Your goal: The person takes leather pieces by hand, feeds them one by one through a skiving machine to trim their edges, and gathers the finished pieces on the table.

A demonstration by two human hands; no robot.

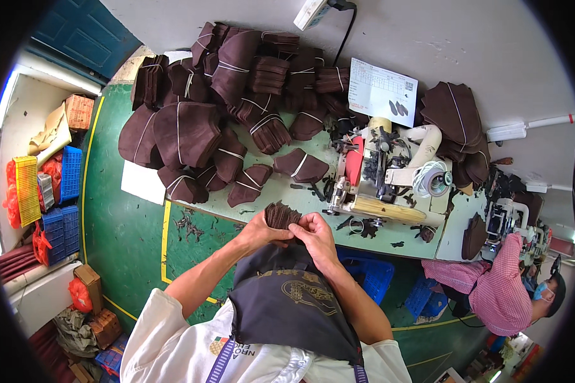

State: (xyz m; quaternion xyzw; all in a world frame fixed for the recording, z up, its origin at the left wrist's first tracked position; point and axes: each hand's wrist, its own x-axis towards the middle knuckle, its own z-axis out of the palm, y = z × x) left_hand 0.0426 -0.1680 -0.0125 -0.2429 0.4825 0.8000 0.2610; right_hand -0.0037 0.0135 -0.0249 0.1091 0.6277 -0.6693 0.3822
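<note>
Head view: here's the stack of thin, dark brown, leather-like pieces (280,216), right inside the two-handed grip.
Layered edges: facing up, just beyond the apron (262,306); long axis hard to tell beneath fingers.
Left hand (260,231): clasping its left side.
Right hand (314,233): gripping its near right corner, equally close.

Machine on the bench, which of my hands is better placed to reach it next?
Likely your right hand: it is nearer the machine, which stands to the right. Your left hand cups the left side of the brown stack and could perhaps support it if the right lets go.
</note>
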